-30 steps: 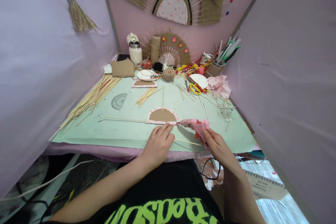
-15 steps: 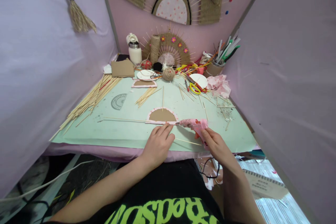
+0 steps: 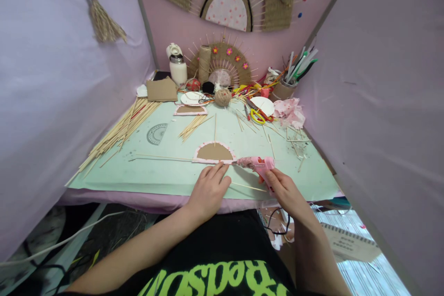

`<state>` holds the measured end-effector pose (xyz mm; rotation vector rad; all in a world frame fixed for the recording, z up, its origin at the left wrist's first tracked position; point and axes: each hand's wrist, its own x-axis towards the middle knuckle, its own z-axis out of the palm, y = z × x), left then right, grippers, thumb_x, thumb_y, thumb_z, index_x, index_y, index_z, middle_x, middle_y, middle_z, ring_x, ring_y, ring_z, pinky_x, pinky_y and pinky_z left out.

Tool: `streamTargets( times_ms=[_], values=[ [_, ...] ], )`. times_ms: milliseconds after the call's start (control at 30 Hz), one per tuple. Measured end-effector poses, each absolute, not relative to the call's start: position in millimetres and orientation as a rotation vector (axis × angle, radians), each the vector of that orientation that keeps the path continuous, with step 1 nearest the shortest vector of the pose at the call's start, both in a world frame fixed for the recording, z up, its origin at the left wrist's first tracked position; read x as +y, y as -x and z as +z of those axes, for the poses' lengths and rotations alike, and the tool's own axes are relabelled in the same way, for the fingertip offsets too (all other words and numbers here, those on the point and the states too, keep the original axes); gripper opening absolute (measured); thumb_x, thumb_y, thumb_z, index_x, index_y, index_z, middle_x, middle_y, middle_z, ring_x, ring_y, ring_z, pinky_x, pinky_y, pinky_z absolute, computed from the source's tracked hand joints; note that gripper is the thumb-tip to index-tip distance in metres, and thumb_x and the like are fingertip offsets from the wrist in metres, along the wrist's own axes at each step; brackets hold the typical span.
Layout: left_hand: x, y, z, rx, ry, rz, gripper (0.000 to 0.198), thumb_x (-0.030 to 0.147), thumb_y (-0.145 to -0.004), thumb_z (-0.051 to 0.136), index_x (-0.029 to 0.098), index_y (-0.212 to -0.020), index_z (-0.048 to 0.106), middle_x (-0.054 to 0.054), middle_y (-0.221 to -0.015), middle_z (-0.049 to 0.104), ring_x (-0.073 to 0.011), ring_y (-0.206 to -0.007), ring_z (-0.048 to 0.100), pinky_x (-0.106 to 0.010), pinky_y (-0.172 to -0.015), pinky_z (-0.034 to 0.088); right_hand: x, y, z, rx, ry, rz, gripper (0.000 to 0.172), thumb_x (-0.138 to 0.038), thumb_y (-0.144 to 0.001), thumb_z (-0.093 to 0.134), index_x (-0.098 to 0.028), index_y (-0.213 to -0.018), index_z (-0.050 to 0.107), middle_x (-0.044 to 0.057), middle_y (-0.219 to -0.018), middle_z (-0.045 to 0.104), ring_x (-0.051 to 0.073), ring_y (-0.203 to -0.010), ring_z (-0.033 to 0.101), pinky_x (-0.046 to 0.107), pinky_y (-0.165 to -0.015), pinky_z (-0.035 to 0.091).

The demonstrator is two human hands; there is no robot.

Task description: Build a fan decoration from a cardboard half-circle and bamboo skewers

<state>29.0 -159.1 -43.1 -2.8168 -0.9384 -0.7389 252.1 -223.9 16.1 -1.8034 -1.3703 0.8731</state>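
A half-round piece of brown cardboard (image 3: 215, 151) with a pink-dotted white border lies on the table in front of me. One thin stick (image 3: 215, 130) rises upright in the view from its curved top, and another stick (image 3: 163, 157) runs left from its lower left corner. My left hand (image 3: 210, 189) rests its outstretched fingertips on the straight lower edge, right of the middle. My right hand (image 3: 282, 189) is closed round the handle of a pink hot glue gun (image 3: 256, 163). The gun's nozzle points left, at the cardboard's lower right corner. A loose stick (image 3: 248, 187) lies between my hands.
Long sticks (image 3: 118, 129) are heaped at the left, near a protractor (image 3: 157, 134). Farther back are a second half-round piece (image 3: 190, 110), a twine ball (image 3: 222, 97), yellow-handled scissors (image 3: 257, 116) and a white bottle (image 3: 178, 71). Crumpled dotted cloth (image 3: 289, 112) lies at the right.
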Motion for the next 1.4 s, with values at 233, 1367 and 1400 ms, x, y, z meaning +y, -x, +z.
streamTargets(
  times_ms=[233, 1367, 1400],
  values=[
    [-159.2, -29.2, -43.2, -0.929, 2.811, -0.75, 0.015, 0.012, -0.091, 0.049, 0.017, -0.091, 0.063, -0.011, -0.135, 0.06, -0.0269, -0.131, 0.049, -0.042, -0.101, 0.042, -224.1, -251.4, 17.3, -1.382, 1.809, 0.843, 0.048, -0.06, -0.092, 0.041, -0.018, -0.075, 0.06, -0.002, -0.06, 0.047, 0.015, -0.058, 0.046, 0.027, -0.056, 0.037],
    [-158.6, -29.5, -42.0, -0.922, 2.793, -0.765, 0.015, 0.012, -0.091, 0.049, 0.017, -0.09, 0.063, -0.011, -0.134, 0.061, -0.0268, -0.129, 0.051, -0.041, -0.1, 0.043, -225.1, -253.7, 22.2, -1.398, 1.856, 0.817, 0.046, -0.058, -0.091, 0.041, -0.018, -0.074, 0.059, -0.001, -0.062, 0.05, 0.014, -0.057, 0.044, 0.027, -0.057, 0.037],
    [-158.6, -29.6, -42.1, -0.922, 2.794, -0.764, 0.015, 0.012, -0.091, 0.049, 0.017, -0.09, 0.063, -0.01, -0.134, 0.061, -0.0268, -0.129, 0.051, -0.041, -0.1, 0.042, -225.2, -253.7, 22.4, -1.396, 1.856, 0.822, 0.046, -0.058, -0.09, 0.041, -0.018, -0.074, 0.058, -0.001, -0.062, 0.05, 0.014, -0.057, 0.044, 0.027, -0.057, 0.037]
  ],
)
